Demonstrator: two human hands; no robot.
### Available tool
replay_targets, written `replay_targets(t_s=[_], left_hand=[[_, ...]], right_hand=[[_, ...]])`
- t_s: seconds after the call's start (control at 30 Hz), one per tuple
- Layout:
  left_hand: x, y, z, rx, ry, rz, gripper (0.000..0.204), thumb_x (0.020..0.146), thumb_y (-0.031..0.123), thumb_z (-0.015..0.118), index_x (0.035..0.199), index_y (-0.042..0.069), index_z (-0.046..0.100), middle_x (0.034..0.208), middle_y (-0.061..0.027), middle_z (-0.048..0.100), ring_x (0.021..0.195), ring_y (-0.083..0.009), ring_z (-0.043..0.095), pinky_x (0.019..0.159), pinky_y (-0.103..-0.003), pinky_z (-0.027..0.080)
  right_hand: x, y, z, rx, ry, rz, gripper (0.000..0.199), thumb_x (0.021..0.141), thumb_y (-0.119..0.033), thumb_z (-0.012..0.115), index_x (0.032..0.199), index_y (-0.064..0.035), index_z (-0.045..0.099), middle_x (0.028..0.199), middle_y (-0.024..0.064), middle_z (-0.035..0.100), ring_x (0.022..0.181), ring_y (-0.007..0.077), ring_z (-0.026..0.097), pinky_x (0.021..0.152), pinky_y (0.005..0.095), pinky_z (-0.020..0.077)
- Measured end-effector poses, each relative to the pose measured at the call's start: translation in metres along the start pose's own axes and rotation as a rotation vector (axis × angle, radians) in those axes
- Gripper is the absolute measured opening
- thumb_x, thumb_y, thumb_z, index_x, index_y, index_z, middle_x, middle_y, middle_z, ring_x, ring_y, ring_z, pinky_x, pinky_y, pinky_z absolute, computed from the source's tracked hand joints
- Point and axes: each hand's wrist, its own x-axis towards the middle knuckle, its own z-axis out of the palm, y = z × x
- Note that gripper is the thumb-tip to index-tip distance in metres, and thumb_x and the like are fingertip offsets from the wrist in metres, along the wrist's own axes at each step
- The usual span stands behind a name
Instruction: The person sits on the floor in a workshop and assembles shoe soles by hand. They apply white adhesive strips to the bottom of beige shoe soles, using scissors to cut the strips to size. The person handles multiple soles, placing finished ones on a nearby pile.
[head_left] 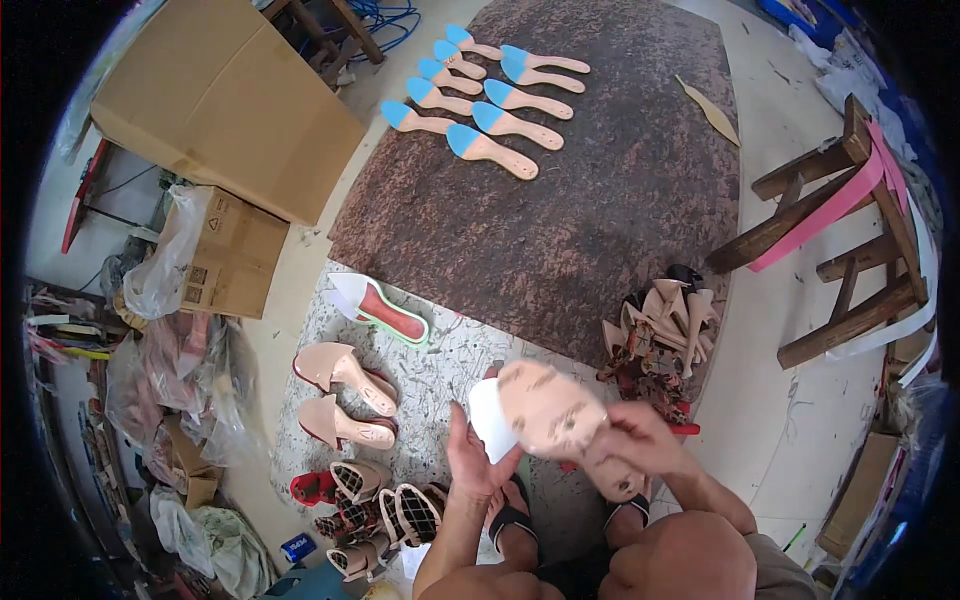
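My right hand (648, 440) grips a beige shoe insole (552, 408) near its narrow middle, in front of my knees. Dark smudges mark the insole's face, and its wide end is slightly blurred. My left hand (478, 458) cradles a smooth white rounded piece (490, 418) with its fingers partly behind it. The white piece overlaps the insole's wide end; whether the two are joined I cannot tell. On the left of the speckled board lie two beige open-heel shoes (345, 420) and a white pointed shoe with a green rim (385, 310).
Several insoles with blue toe ends (495, 150) lie in rows on a brown mat (600, 190). Beige and patterned shoe uppers (665, 320) are heaped right of my hands. A wooden stool (850, 240) stands at right, a cardboard box (220, 100) at far left. Several checkered-lined shoes (415, 510) sit lower left.
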Motion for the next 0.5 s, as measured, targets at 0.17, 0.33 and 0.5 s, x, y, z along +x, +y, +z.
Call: replay_targets(t_s=[0.17, 0.33, 0.5], left_hand=[[-0.004, 0.003, 0.004, -0.230, -0.231, -0.138, 0.067, 0.099, 0.059, 0.022, 0.153, 0.019, 0.026, 0.151, -0.0238, 0.034, 0.136, -0.0442, 0.037, 0.110, -0.060, 0.033], [-0.009, 0.010, 0.004, 0.082, -0.142, -0.090, 0.067, 0.099, 0.059, 0.023, 0.152, 0.017, 0.026, 0.150, -0.0259, 0.034, 0.137, -0.0453, 0.035, 0.110, -0.061, 0.033], [-0.011, 0.015, 0.008, 0.086, -0.111, -0.092, 0.067, 0.100, 0.058, 0.024, 0.152, 0.016, 0.027, 0.149, -0.0253, 0.035, 0.136, -0.0438, 0.037, 0.110, -0.059, 0.033]], right_hand=[[0.000, 0.027, 0.035, 0.276, 0.016, 0.167, 0.030, 0.099, -0.018, 0.058, 0.122, 0.0012, 0.060, 0.103, 0.0037, 0.067, 0.089, 0.0077, 0.061, 0.076, 0.0248, 0.0507], [0.008, 0.050, 0.039, 0.137, -0.002, 0.159, 0.033, 0.100, -0.024, 0.057, 0.122, -0.0002, 0.061, 0.094, 0.0003, 0.065, 0.078, 0.0046, 0.055, 0.065, 0.0223, 0.0455], [0.011, 0.047, 0.044, 0.153, 0.037, 0.197, 0.032, 0.100, -0.024, 0.057, 0.120, 0.0000, 0.062, 0.085, -0.0023, 0.060, 0.071, 0.0039, 0.051, 0.060, 0.0218, 0.0416]])
